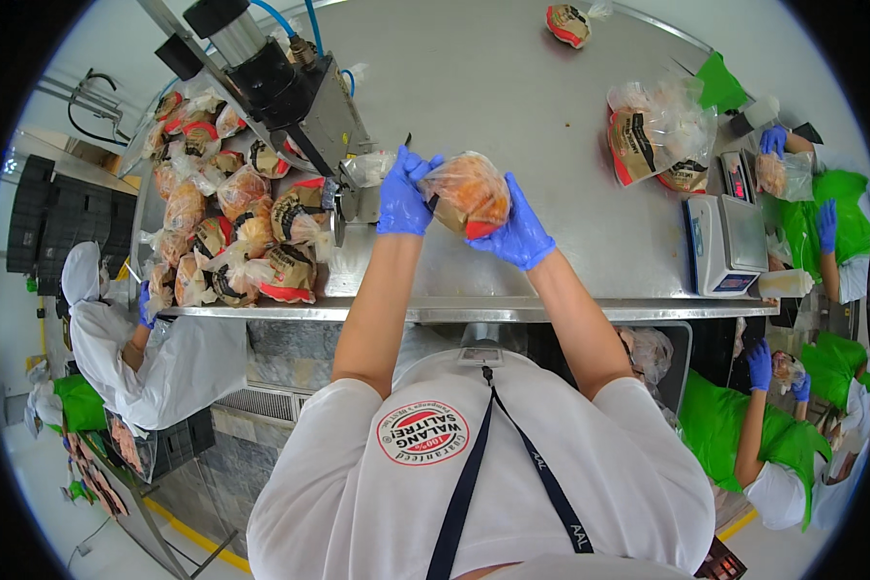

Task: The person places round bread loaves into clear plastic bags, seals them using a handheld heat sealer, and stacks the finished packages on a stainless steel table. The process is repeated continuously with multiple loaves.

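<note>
A round, orange-brown bagged ham (470, 191) is held above the metal table in front of me, wrapped in clear plastic with a red patch low on it. My left hand (405, 198), in a blue glove, has its fingers closed on the gathered plastic at the bag's left side. Gloved in blue too, my right hand (520, 230) cups the ham from the right and below. Just left of my left hand stands a clipping machine (304, 106) with a black cylinder and blue air hoses. Some clear plastic (369, 168) lies between the machine and my left hand.
Many bagged hams (246, 208) are heaped on the table's left. More bagged hams (638, 145) lie at the right, near a white scale (730, 242); a single one (568, 26) sits at the far edge. Co-workers stand at both sides, one in white (150, 348).
</note>
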The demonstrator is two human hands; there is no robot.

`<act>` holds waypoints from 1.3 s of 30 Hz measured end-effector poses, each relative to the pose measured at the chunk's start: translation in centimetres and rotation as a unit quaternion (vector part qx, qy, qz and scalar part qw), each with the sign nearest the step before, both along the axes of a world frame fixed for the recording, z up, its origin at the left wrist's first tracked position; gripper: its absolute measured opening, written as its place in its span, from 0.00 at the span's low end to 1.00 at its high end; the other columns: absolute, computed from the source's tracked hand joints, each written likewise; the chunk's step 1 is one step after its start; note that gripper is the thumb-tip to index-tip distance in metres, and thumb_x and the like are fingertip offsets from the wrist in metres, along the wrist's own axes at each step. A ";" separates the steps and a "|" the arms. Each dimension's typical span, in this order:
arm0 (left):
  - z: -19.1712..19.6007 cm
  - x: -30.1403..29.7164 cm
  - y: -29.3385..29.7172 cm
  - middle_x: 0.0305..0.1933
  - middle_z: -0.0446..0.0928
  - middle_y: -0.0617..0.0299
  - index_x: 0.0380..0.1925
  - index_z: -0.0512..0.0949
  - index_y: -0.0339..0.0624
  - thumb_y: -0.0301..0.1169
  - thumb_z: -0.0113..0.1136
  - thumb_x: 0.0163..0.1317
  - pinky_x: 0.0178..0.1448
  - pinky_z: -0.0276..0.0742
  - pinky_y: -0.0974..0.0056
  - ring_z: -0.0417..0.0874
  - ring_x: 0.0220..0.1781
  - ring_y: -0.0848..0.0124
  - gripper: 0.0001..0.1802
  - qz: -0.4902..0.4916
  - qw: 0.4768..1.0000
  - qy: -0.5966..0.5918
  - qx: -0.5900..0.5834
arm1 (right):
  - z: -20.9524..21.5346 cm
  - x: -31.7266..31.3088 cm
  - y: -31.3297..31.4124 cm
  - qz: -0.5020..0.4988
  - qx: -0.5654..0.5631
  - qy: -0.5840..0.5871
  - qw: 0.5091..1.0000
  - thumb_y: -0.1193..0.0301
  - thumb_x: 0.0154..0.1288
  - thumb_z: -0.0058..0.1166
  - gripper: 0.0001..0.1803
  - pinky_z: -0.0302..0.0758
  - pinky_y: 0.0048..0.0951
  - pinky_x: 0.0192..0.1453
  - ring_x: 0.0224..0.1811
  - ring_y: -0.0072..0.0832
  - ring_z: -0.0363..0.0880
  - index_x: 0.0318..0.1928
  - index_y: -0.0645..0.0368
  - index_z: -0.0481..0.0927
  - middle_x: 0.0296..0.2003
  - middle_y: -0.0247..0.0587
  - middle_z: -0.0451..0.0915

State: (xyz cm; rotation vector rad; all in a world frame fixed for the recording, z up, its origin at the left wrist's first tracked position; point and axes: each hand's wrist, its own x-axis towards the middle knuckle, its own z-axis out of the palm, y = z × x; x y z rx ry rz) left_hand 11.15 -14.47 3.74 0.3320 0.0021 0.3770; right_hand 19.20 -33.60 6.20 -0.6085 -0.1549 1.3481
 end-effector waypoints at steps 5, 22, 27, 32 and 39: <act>1.4 -0.4 -0.8 0.07 0.54 0.74 0.09 0.56 0.54 0.38 0.37 0.67 0.40 0.69 0.66 0.61 0.17 0.76 0.24 0.056 0.971 0.157 -0.170 | 2.1 0.0 -0.7 -0.135 -0.030 -0.508 0.850 0.55 0.44 0.67 0.50 0.64 0.37 0.62 0.59 0.40 0.64 0.64 0.55 0.53 0.61 0.42 0.60; 6.4 -3.1 -0.4 0.08 0.55 0.72 0.11 0.56 0.52 0.32 0.35 0.68 0.52 0.65 0.70 0.59 0.15 0.77 0.22 0.053 0.980 0.150 -0.122 | 4.6 -3.3 -0.2 -0.186 0.000 -0.659 0.729 0.69 0.46 0.65 0.48 0.61 0.34 0.63 0.59 0.36 0.65 0.65 0.56 0.50 0.59 0.44 0.62; 6.4 -4.0 1.8 0.12 0.56 0.72 0.15 0.58 0.50 0.32 0.34 0.69 0.61 0.61 0.69 0.61 0.19 0.77 0.19 -0.090 0.995 -0.035 -0.029 | 1.6 -3.4 3.4 -0.140 0.093 -0.042 0.985 0.69 0.49 0.62 0.45 0.64 0.36 0.61 0.57 0.36 0.67 0.65 0.55 0.50 0.56 0.42 0.65; 6.1 -6.2 3.2 0.12 0.57 0.71 0.15 0.61 0.48 0.29 0.32 0.67 0.47 0.71 0.69 0.62 0.15 0.77 0.18 0.105 0.952 0.250 -0.140 | 1.9 -4.4 3.4 0.057 -0.053 -0.284 0.956 0.69 0.45 0.67 0.53 0.59 0.47 0.64 0.60 0.37 0.62 0.67 0.53 0.45 0.60 0.40 0.60; 5.8 -10.4 3.8 0.10 0.57 0.70 0.16 0.63 0.48 0.33 0.35 0.68 0.40 0.73 0.71 0.66 0.18 0.77 0.18 0.020 0.946 0.274 -0.172 | 6.3 -3.7 7.3 0.000 0.098 -0.522 0.847 0.69 0.33 0.72 0.61 0.57 0.36 0.66 0.63 0.37 0.60 0.67 0.54 0.45 0.61 0.43 0.61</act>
